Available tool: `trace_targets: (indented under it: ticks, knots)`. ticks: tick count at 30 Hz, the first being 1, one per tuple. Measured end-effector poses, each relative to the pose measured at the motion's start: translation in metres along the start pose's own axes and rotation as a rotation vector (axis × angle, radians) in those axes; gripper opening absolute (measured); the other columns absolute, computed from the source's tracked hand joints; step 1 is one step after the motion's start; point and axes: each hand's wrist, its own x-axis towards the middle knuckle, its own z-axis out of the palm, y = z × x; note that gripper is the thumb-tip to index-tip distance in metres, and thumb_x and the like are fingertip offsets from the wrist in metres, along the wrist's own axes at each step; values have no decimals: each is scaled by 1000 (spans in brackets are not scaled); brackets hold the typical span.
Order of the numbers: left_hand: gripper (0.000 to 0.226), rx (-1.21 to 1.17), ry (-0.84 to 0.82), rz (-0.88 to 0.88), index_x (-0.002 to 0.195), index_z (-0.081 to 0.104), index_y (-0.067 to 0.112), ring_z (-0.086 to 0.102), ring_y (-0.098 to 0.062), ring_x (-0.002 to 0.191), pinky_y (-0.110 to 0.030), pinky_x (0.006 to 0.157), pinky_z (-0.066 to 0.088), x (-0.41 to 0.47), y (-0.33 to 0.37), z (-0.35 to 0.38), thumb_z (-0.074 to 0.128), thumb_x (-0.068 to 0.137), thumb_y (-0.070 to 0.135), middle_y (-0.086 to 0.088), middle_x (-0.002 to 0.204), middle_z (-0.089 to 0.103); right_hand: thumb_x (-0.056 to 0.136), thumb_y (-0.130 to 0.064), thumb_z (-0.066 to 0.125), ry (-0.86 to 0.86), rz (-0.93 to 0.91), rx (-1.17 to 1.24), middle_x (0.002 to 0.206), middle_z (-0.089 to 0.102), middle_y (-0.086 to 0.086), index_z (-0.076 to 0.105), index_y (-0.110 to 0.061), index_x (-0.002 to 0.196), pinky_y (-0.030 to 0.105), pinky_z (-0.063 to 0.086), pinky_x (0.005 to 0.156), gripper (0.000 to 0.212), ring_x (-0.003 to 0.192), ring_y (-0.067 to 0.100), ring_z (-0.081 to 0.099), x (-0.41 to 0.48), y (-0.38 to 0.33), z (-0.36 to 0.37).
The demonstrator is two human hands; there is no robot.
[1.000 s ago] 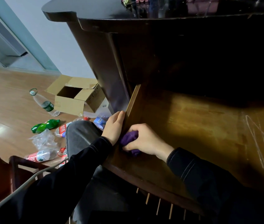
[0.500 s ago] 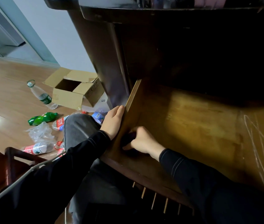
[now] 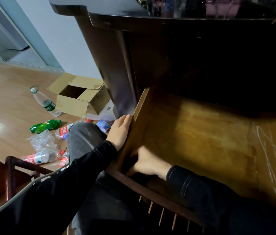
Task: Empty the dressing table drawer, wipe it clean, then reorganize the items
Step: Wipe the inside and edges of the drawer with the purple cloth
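Observation:
The dressing table drawer [image 3: 141,116] is pulled out, its bare wooden floor scratched white at the right. My left hand [image 3: 121,131] lies flat against the outside of the drawer's left wall, fingers straight. Blurred by motion, my right hand [image 3: 148,162] is down in the near left corner of the drawer. Its fingers curl over the purple cloth [image 3: 131,161], which shows only as a dark patch under them.
The dark dressing table top [image 3: 117,9] overhangs the drawer and carries several items [image 3: 218,4] at the back. On the floor to the left lie an open cardboard box [image 3: 76,102], a clear bottle [image 3: 44,102], a green bottle [image 3: 45,126] and other bottles. A wooden chair [image 3: 7,175] is lower left.
My right hand has pushed the cloth deeper into the drawer's near left corner, so the purple cloth is nearly hidden now. My left hand has stayed on the drawer's side.

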Motion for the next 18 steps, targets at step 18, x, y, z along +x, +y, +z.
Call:
trace_targets:
  ticks: [18]
  knots:
    - [40, 0, 14, 43, 109, 64, 16, 63, -23, 102, -43, 104, 46, -1, 1, -1, 34, 107, 41, -9, 107, 68, 71, -18, 91, -48, -73, 214, 80, 75, 5, 71, -13, 84, 38, 53, 62, 24, 78, 28, 72, -22, -17, -11]
